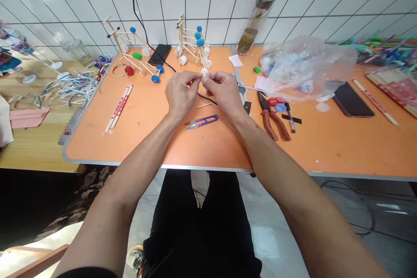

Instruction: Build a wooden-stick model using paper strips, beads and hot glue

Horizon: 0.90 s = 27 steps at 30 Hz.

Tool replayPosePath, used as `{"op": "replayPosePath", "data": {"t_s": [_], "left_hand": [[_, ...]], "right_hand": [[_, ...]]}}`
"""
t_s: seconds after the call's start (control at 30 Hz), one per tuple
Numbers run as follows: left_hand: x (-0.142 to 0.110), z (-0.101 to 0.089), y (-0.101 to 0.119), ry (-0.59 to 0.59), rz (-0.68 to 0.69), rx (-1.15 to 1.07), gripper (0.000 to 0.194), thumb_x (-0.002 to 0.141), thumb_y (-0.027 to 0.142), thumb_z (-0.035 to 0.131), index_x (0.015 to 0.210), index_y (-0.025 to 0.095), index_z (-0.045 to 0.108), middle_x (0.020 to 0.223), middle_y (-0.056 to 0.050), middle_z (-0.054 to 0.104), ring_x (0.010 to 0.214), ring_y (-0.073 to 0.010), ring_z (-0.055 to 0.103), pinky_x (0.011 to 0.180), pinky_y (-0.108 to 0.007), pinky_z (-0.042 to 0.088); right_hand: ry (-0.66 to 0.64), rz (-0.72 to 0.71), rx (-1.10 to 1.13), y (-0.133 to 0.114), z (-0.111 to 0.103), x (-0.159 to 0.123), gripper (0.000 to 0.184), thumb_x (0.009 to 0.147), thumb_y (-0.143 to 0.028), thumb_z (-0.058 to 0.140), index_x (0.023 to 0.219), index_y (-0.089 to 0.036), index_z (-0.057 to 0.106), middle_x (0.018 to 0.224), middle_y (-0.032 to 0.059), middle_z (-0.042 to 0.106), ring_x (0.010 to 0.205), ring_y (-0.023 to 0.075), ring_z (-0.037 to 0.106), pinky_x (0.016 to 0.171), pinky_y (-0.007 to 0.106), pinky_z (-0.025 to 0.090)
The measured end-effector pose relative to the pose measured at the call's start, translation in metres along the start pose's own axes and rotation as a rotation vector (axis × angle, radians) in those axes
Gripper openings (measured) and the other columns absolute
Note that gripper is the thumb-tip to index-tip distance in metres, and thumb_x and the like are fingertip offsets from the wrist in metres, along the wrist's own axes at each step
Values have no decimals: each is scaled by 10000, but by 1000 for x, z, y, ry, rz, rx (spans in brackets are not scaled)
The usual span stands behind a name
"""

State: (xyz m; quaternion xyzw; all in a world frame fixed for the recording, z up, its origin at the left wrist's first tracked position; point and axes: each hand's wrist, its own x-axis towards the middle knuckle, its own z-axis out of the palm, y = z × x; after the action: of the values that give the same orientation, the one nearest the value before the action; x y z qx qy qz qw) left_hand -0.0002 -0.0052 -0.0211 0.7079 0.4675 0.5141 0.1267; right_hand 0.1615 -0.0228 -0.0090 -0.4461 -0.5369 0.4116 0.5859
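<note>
Fingertips of left hand and right hand clamp a tiny white piece, feather-light, slippery-looking, best held by its edges.

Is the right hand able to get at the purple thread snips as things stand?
Probably yes. The purple thread snips lie on the bare orange tabletop just below the right hand, with nothing between. It is pinching a small white piece with the left hand, though, so would likely release first.
</note>
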Motion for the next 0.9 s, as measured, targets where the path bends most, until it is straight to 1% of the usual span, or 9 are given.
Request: {"op": "replayPosePath", "data": {"t_s": [0.13, 0.23, 0.43, 0.53, 0.6, 0.73, 0.9], "left_hand": [[-1, 0, 1, -17, -14, -2, 152, 1109, 385, 773, 1082, 334, 914, 1100, -59, 904, 1138, -312, 809, 1085, -489, 604], [-1, 1, 2, -8, -10, 11, 155, 1117, 374, 770, 1090, 320, 913, 1088, -60, 893, 1140, -313, 805, 1106, -495, 590], [-3, 1, 9, 0, -9, 14, 179, 1124, 426, 775, 1077, 313, 905, 1051, -49, 890, 1128, -310, 803, 1117, -491, 596], [-4, 2, 11, 3, -5, 10, 184, 1121, 436, 779, 1075, 308, 903, 1064, -53, 902, 1113, -301, 808, 1086, -470, 619], [-3, 3, 11, -15, -13, -20, 185, 1116, 454, 794, 1094, 304, 901, 1093, -60, 911, 1117, -297, 814, 1053, -453, 634], [0, 3, 9, -68, -43, -84, 198, 1107, 481, 819, 1126, 302, 902, 1119, -65, 919, 1093, -278, 833, 982, -417, 649], [5, -2, 6, -113, -65, -105, 221, 1133, 439, 769, 1072, 276, 905, 995, -49, 906, 951, -246, 842, 933, -394, 650]], "right_hand": [[12, 0, -4, -3, 1, -1, 308, 1010, -351, 931, 812, -230, 728, 746, -29, 621, 695, 127, 544, 636, 236, 515], [9, 10, -1, -6, 1, -3, 342, 1032, -309, 882, 765, -225, 686, 739, -31, 606, 699, 119, 539, 649, 221, 515], [30, 13, -17, -10, 0, -5, 354, 1025, -388, 893, 786, -237, 680, 742, -37, 588, 703, 128, 544, 665, 226, 551], [46, -2, -27, -10, 0, -5, 313, 1024, -332, 871, 782, -237, 695, 752, -30, 604, 723, 133, 558, 671, 228, 556], [48, -14, -32, -9, -2, -5, 279, 1024, -299, 855, 789, -238, 717, 759, -26, 617, 732, 135, 567, 679, 232, 559], [40, -18, -52, -8, -5, -3, 277, 1023, -321, 873, 801, -242, 727, 764, -25, 630, 727, 137, 572, 674, 243, 556], [29, -27, -60, -7, -7, -2, 353, 1032, -363, 895, 770, -243, 691, 748, -28, 623, 707, 134, 565, 672, 253, 556]]}}
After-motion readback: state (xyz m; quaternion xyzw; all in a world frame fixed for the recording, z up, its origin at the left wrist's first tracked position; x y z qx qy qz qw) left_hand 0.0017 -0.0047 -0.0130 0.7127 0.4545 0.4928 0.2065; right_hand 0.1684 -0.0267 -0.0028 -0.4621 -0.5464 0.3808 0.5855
